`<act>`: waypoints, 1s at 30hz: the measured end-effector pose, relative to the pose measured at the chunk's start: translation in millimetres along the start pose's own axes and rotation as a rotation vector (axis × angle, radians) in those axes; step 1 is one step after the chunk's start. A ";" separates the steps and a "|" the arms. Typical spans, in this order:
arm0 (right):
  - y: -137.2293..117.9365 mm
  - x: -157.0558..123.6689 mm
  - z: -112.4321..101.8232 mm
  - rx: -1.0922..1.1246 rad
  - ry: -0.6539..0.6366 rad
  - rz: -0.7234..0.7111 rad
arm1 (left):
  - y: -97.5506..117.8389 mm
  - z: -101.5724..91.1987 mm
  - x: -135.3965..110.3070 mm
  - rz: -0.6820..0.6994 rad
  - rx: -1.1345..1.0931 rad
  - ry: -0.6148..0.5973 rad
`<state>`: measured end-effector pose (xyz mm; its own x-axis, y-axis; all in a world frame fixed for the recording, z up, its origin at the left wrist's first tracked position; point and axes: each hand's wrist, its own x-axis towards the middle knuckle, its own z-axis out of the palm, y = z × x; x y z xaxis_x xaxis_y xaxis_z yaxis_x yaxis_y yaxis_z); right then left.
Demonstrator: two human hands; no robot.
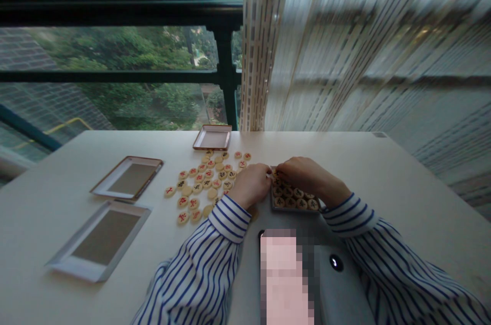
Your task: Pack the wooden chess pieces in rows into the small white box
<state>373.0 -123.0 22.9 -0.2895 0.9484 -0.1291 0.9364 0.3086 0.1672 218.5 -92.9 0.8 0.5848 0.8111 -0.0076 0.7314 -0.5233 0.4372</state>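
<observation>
Round wooden xiangqi pieces (207,183) lie scattered in the middle of the white table, some with red characters, some with black, a few blank side up. To their right, a shallow box (293,209) holds rows of pieces with dark characters. My left hand (250,184) is closed, its fingertips at the box's far left corner; whatever they grip is hidden. My right hand (307,174) reaches over the far side of the box, fingers curled together at that same corner. Its fingers cover what lies beneath them.
At the far edge stands a shallow tray-like lid (212,138). Two more shallow trays lie on the left, one brown-rimmed (132,178) and one white (103,235). A phone (286,279) and a grey device (341,289) are close in front of me. A string curtain (345,59) hangs behind.
</observation>
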 end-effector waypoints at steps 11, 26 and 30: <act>2.7 5.3 6.7 0.056 0.003 -0.042 | 1.0 -0.9 0.0 -0.009 0.038 -0.026; 1.6 6.6 6.3 0.094 0.007 -0.044 | 0.5 -0.6 -0.1 0.009 0.007 -0.009; 3.3 5.3 6.7 0.077 0.007 -0.054 | 0.2 -1.1 0.0 -0.004 0.009 -0.007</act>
<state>375.8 -117.4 16.2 -0.3410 0.9312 -0.1288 0.9318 0.3530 0.0847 218.3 -92.7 1.9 0.5842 0.8114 -0.0154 0.7367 -0.5223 0.4295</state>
